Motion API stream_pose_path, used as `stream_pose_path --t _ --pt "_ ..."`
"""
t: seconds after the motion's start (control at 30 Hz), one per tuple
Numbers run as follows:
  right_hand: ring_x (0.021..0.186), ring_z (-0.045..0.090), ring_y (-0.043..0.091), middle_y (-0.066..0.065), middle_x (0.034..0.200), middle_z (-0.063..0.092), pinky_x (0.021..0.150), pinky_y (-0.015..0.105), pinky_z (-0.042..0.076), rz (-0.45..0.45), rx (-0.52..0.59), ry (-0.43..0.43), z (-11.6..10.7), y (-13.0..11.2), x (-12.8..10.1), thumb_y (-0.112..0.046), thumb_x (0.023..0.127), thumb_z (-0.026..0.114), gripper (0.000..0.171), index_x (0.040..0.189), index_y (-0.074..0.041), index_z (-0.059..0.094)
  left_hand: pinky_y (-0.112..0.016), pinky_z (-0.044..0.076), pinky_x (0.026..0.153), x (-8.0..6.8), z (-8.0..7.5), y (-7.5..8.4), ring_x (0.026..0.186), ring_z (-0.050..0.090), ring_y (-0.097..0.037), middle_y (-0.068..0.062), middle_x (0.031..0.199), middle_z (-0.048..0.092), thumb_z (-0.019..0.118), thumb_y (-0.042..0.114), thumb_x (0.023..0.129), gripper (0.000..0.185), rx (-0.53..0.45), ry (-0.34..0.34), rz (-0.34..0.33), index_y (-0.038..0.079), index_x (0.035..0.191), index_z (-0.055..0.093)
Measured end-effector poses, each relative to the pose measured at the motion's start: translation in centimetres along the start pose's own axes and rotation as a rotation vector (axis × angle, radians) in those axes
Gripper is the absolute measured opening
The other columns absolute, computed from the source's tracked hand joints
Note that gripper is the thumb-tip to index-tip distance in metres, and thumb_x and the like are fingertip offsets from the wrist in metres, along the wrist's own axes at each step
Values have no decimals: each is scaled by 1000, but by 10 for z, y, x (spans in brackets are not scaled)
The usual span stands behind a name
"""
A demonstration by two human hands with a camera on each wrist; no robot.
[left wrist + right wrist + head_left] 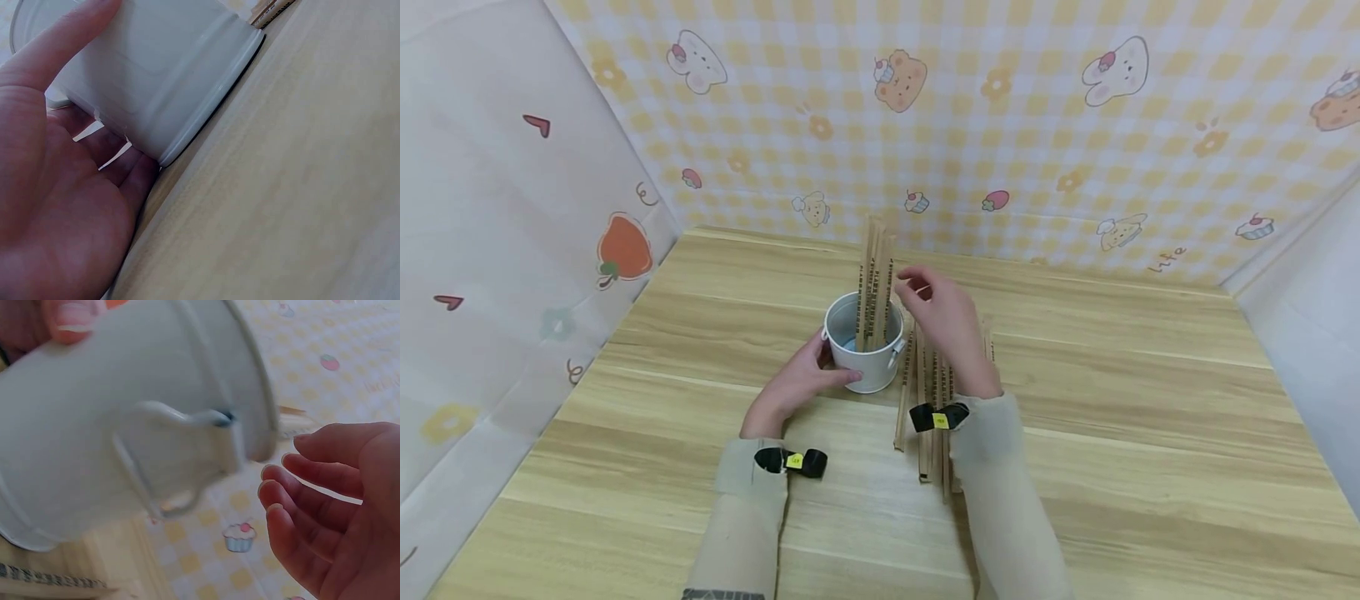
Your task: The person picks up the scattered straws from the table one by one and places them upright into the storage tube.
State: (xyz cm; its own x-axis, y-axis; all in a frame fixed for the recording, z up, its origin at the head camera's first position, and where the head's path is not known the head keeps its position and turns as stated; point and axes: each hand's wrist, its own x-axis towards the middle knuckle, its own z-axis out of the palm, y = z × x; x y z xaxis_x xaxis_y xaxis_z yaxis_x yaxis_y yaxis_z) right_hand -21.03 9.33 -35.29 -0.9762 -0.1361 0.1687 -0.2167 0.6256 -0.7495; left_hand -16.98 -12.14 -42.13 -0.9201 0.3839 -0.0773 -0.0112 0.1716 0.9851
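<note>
A small white metal bucket (865,360) stands on the wooden table (1120,417) with several flat wooden sticks (874,283) upright in it. My left hand (801,377) grips the bucket's left front side, the thumb lying over its wall (162,69) and the palm (56,187) against it. My right hand (925,300) hovers just right of the bucket's rim, fingers (312,500) relaxed and spread, holding nothing. The bucket's side handle (181,425) shows close up in the right wrist view. Under my right wrist, several more sticks (925,454) lie flat beside the bucket.
Patterned backdrop panels (1000,125) close off the table at the back and on the left (512,250). A pale wall (1315,333) borders the right side. Bare tabletop extends right and in front of the bucket.
</note>
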Motion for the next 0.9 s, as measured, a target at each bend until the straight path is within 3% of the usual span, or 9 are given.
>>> stream_pose_path --t 0.23,0.43,0.9 --pt "79 58 13 -2 97 59 63 29 48 63 101 31 -27 10 -4 -44 87 50 40 116 -17 55 -36 20 105 1 2 -2 130 25 -24 -7 141 29 75 16 72 89 -11 -6 23 20 142 20" --pt "81 58 20 0 97 59 63 31 50 119 188 84 -45 22 -9 -38 87 54 35 116 -18 55 -36 21 105 3 2 -1 129 27 -24 -6 140 30 74 15 72 87 -17 -8 27 20 141 22" --pt "81 59 22 6 98 60 68 38 51 228 202 118 -66 74 -18 -38 89 51 36 116 -14 55 -40 25 103 1 0 -1 127 30 -26 -9 139 32 74 16 73 85 4 -12 18 20 141 22"
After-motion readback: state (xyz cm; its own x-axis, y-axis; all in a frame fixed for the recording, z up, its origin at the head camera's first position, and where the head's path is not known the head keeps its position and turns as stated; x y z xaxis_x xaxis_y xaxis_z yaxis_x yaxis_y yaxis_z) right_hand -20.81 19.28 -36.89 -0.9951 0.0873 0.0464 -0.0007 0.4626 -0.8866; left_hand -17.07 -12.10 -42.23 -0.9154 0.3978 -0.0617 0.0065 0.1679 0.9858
